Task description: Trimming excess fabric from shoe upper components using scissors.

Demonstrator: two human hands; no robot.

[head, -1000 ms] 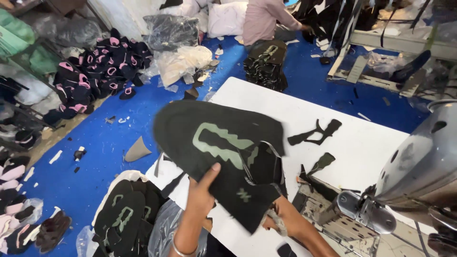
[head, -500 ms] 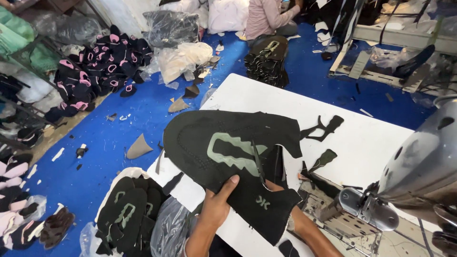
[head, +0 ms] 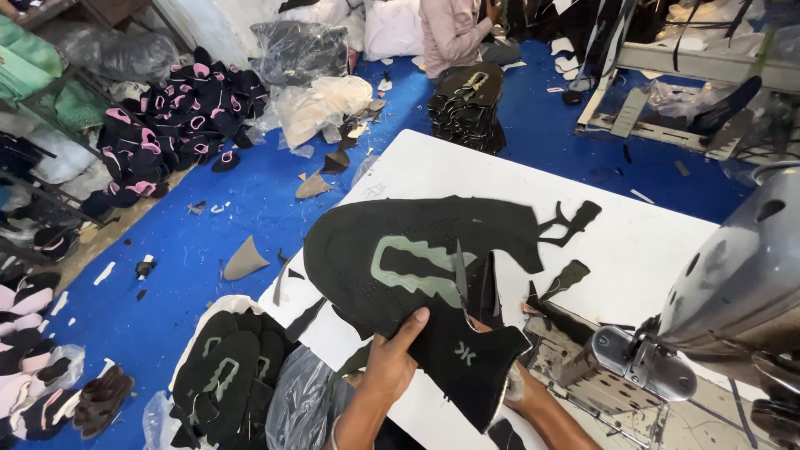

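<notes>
- The head view looks down on a workshop with a blue floor (head: 208,242), covered with small scraps of fabric and paper.
- A white table (head: 650,242) stands in the middle, and a grey sewing machine (head: 733,292) fills its right side.
- The left hand (head: 392,367) grips the lower edge of a black knitted shoe upper (head: 417,267); the thumb lies on top of the fabric and the other fingers are hidden below it.
- The right hand (head: 521,392) is mostly covered by the same piece, under its lower right corner; it seems to support the fabric from below, but I cannot tell how its fingers are closed.
- The black knitted shoe upper is held spread out above the near part of the table, just left of the machine, and it shows a pale green outline shape in its middle.
- Small black cut pieces (head: 571,221) lie on the table beside the upper's far right edge.
- On the floor at the lower left, a stack of similar black uppers (head: 225,375) rests on a white sheet, next to a clear plastic bag (head: 300,400).
- Farther away a second stack of dark uppers (head: 467,108) stands on the floor, near a seated person in a pink shirt (head: 450,33).
- At the left, a heap of black and pink pieces (head: 175,117) lies close to a shelf.
</notes>
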